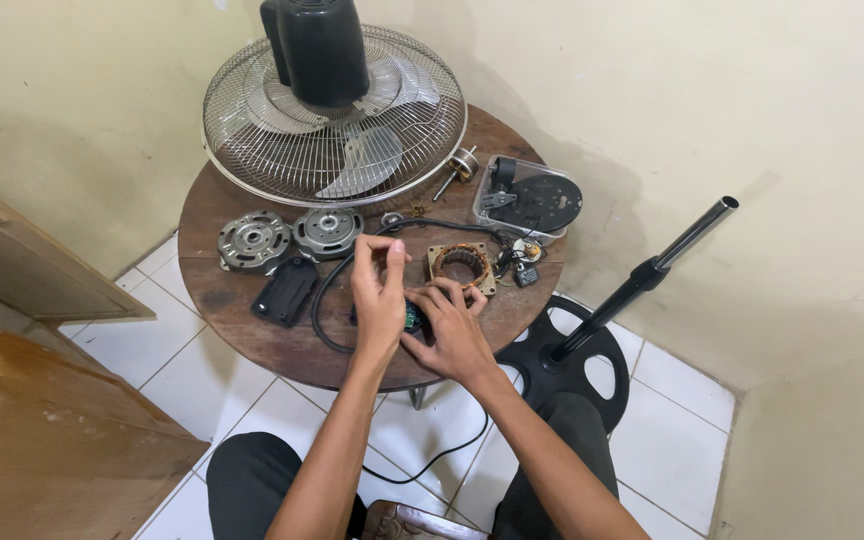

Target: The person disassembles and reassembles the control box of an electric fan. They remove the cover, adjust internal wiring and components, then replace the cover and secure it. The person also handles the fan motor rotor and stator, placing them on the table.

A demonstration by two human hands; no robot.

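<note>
Both hands at table (252, 330) front edge: L hand (379, 300) and R hand (452, 335) pinch a small switch part (412, 318), fingers closed on it. Stator (460, 265) just behind R hand.

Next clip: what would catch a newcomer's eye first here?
The fan head, with its wire grille and dark motor housing, lies at the back of the round wooden table. Nearer, the left hand and right hand meet over a small dark part, with the copper-wound stator just behind.
</note>
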